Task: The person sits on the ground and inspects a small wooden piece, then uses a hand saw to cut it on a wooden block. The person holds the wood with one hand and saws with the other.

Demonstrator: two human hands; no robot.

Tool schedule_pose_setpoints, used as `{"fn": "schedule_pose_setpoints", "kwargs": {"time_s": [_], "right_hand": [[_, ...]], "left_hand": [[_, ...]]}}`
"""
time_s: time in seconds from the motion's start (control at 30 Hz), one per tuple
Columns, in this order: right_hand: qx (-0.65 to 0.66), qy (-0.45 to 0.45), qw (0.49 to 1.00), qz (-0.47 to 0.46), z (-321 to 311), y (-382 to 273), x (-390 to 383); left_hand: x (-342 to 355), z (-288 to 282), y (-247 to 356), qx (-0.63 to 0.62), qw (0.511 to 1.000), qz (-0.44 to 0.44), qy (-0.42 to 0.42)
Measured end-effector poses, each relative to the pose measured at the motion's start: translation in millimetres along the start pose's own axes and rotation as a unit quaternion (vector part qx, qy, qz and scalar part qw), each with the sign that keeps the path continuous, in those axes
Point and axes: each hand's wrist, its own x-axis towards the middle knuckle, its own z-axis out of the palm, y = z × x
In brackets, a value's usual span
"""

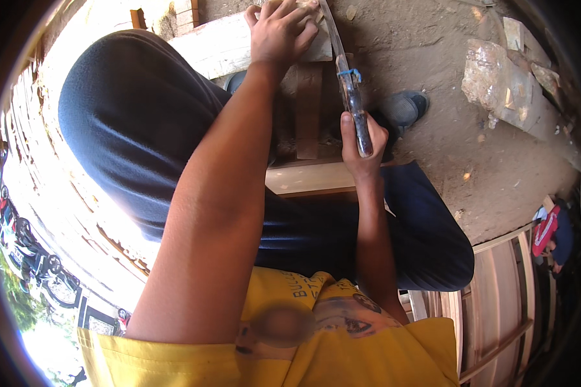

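Harsh daylight from the left, blown out to white along that side; shaded, evenly lit dirt ground [445, 155] on the right. Strong fisheye bending and dark vignette at the rim. Centre reasonably sharp.

Bare sandy dirt floor [445, 84] under me, littered with pale broken stone chunks [503, 80]. Curved pale wooden slatted frames [497, 303] stand at my right. Harsh sunlight, parked motorbikes [29, 255] far left.
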Motion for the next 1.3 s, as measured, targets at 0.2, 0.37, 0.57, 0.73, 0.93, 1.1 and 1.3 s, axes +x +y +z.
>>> {"fn": "schedule_pose_setpoints", "kwargs": {"time_s": [0.2,0.37,0.57,0.73,0.93,1.1,1.3], "right_hand": [[-0.014,0.002,1.0,-0.019,-6.9,0.6,-8.5],[-0.001,0.003,1.0,-0.018,-5.0,-0.3,3.5],[-0.001,0.007,1.0,-0.017,-7.5,2.4,7.7],[-0.004,0.008,0.999,-0.038,-7.7,5.0,5.8],[-0.011,0.0,1.0,-0.023,-11.5,4.0,9.9],[-0.002,0.007,1.0,-0.03,-6.5,3.4,1.1],[-0.013,0.006,0.999,-0.041,-5.1,5.7,10.7]], "left_hand": [[1.2,-0.9,2.1,0.012,1.0,0.002,0.014],[-1.1,0.5,-1.0,0.008,1.0,-0.007,-0.002],[1.8,0.0,1.9,0.014,1.0,0.0,0.007],[-0.8,0.6,-1.0,0.015,1.0,-0.001,0.006],[2.0,-0.7,2.0,0.005,1.0,-0.001,0.008],[-3.3,2.0,-2.6,0.018,1.0,-0.001,0.016],[0.4,1.6,-0.8,0.011,1.0,0.002,-0.001]]}}
